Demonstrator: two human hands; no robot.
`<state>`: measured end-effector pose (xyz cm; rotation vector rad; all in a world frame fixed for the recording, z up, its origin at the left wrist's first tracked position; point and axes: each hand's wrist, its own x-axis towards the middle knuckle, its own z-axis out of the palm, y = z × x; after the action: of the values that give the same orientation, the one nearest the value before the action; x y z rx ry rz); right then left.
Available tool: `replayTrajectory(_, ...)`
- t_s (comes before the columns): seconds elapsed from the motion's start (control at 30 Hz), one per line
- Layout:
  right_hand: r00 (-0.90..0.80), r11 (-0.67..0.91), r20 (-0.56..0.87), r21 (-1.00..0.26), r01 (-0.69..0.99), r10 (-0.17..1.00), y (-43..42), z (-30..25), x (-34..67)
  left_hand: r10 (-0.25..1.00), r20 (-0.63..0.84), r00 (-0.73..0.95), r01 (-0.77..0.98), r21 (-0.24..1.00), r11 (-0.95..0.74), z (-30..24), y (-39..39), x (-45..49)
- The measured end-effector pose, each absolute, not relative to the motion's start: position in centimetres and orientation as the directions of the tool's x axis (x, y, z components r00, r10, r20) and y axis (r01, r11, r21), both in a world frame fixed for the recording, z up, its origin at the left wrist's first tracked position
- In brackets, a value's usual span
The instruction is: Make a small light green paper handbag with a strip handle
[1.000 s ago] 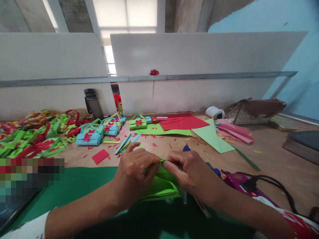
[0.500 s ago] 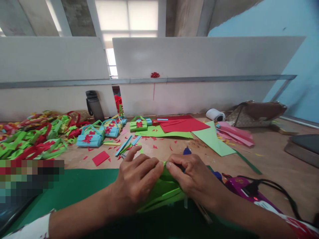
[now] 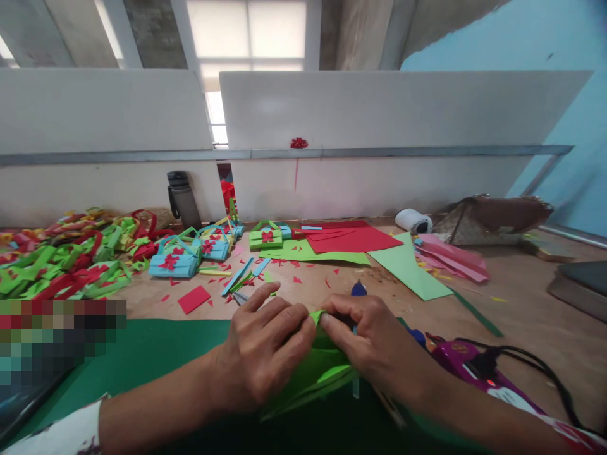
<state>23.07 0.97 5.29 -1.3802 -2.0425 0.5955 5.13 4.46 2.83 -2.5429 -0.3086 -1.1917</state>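
Observation:
A folded sheet of bright green paper (image 3: 308,382) is held over the dark green mat (image 3: 165,341). My left hand (image 3: 265,347) pinches its upper edge between thumb and fingers, with the little-finger side raised. Close beside it, my right hand (image 3: 363,332) pinches the same edge, and a small green fold shows between the two sets of fingertips. Part of the paper is hidden behind both hands. Just beyond my right hand the blue tip of a glue gun (image 3: 359,289) sticks up. Scissors (image 3: 240,297) lie partly covered behind my left hand.
Small blue paper bags (image 3: 173,265) with red bows and a green paper bag (image 3: 265,238) stand ahead. A heap of coloured paper pieces (image 3: 61,265) lies left. Red sheets (image 3: 353,237), a dark bottle (image 3: 184,201), a purple power strip (image 3: 467,363) with cable and a handbag (image 3: 493,221) are around.
The pinched corner of the green paper shows a little more between my fingertips, and the lower layers have tilted slightly. The whole view has shifted slightly.

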Motion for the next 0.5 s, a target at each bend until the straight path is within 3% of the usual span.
replayTrajectory(0.5, -0.283, 0.3, 0.153, -0.74, 0.602, 0.947, 1.08, 4.51, 22.92, -0.083, 0.683, 0.726, 0.318, -0.44, -0.84, 2.34, 4.03, 5.47)
